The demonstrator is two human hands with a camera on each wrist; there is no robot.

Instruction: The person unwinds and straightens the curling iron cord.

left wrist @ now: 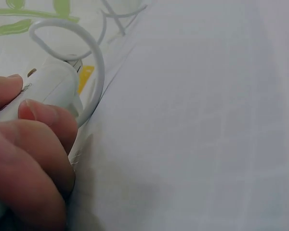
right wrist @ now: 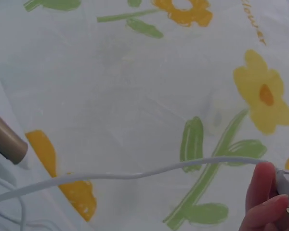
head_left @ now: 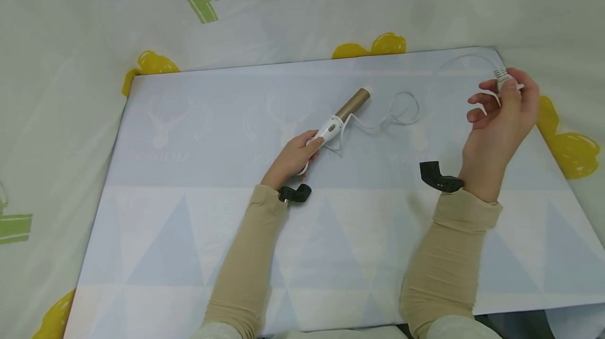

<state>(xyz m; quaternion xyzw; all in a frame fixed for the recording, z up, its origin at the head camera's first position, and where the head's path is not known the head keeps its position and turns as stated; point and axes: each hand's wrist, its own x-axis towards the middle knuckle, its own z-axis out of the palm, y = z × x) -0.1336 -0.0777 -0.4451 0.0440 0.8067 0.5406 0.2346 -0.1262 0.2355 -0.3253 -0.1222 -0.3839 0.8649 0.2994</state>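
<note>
A curling iron (head_left: 332, 127) with a white handle and a gold barrel (head_left: 354, 103) lies slanted over the table, its tip pointing up and to the right. My left hand (head_left: 294, 156) grips the handle, thumb along its top; the left wrist view shows the fingers curled around the white handle (left wrist: 53, 91). At the far right my right hand (head_left: 506, 110) pinches the white plug (head_left: 501, 76), its metal prongs pointing right. From the plug the white cord (right wrist: 135, 176) runs back leftward, past the barrel tip (right wrist: 12, 149), and loops beside the iron.
The table (head_left: 212, 102) has a pale blue and white cover with triangles. A white cloth with green and yellow flower prints (head_left: 389, 43) hangs behind and beside it. Black wrist cameras (head_left: 439, 177) sit on both forearms. A dark object (head_left: 515, 323) shows below the front edge.
</note>
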